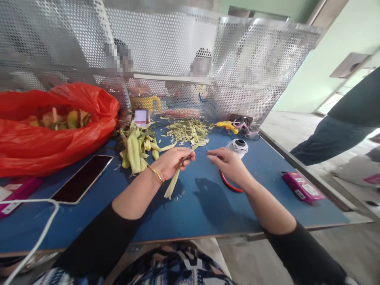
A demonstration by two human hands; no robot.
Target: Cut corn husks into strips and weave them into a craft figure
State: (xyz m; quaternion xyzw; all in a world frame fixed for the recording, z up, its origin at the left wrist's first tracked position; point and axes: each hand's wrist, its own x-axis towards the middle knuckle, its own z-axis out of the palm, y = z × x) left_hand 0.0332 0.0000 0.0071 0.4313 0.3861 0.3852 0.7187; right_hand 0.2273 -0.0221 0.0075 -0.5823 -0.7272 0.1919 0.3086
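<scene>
My left hand (175, 161) is closed around a bundle of pale green dried leaf strips (172, 184), whose cut ends hang down toward me. A fine thread runs from the bundle toward my right hand (223, 161), whose thumb and forefinger are pinched together on it. Just behind the right hand stands a spool of white thread (237, 147). A red curved handle (230, 183) shows below that hand; the rest of the tool is hidden. Left of my left hand lies a heap of green husks (134, 152). Small cut strips (190, 131) are piled beyond both hands.
A red plastic bag (59, 152) of plant pieces and a phone (83, 179) lie left, near a white cable (44, 233). A yellow glue gun (227, 126) and glasses (247, 130) lie at the back right. A purple packet (302, 187) sits right. Perforated metal (166, 43) screens the back.
</scene>
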